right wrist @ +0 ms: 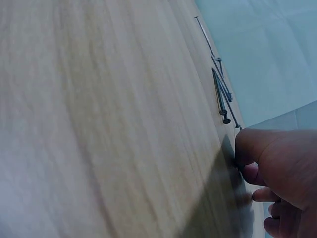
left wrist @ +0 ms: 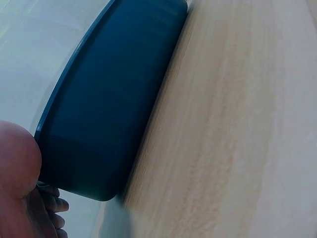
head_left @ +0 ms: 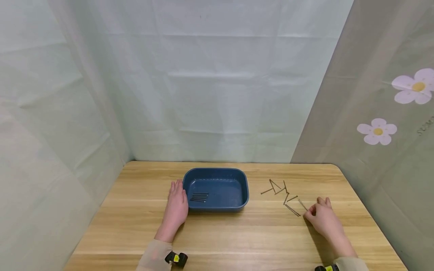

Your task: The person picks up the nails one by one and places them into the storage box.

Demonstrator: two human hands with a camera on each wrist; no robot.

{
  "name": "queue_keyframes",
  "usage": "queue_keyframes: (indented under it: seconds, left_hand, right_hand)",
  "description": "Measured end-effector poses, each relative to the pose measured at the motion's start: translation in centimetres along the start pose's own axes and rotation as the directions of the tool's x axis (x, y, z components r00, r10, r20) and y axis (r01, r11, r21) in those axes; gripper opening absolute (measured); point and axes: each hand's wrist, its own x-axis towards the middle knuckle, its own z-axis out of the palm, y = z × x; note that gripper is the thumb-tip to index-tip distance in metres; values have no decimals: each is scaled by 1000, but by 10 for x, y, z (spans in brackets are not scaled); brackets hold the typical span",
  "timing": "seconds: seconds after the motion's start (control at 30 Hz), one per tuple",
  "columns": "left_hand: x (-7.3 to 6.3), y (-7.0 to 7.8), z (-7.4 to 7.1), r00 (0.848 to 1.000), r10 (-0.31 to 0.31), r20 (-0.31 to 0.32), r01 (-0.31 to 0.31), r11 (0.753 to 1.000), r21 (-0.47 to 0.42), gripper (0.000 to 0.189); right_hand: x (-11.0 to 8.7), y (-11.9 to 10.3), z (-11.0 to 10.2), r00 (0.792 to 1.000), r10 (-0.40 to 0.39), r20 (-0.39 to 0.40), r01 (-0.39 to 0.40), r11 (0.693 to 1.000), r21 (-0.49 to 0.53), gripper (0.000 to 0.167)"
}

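My left hand (head_left: pixel 178 205) rests against the left wall of a blue rectangular tray (head_left: pixel 217 207), its fingers straight along the outside. Several dark nails (head_left: pixel 199 197) lie side by side in the tray's left part. Over on the right, my right hand (head_left: pixel 324 220) pinches a nail (head_left: pixel 303 204) between thumb and forefinger, and the shaft points up and left from the fingertips. Just left of that hand, several loose nails (head_left: pixel 292 210) are scattered on the wood. In the right wrist view the fingers hide most of the pinched nail.
A light wooden table (head_left: pixel 237 241) carries everything. Pale cloth (head_left: pixel 217 94) hangs behind it, with a darker flowered cloth (head_left: pixel 366 165) along the right side. The tray stands near the back edge.
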Motion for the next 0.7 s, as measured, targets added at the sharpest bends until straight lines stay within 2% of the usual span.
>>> queue_keyframes:
  seconds: [0.33, 0.7]
  left_hand:
    - [0, 2, -1, 1000, -8, 7, 8, 1000, 9, 51]
    - [0, 3, -1, 1000, 1, 8, -1, 1000, 12, 50]
  right_hand:
    - [-1, 1, 1, 996, -74, -56, 73, 997, -14, 17]
    - [3, -11, -2, 990, -95, -107, 98, 995, 26, 18]
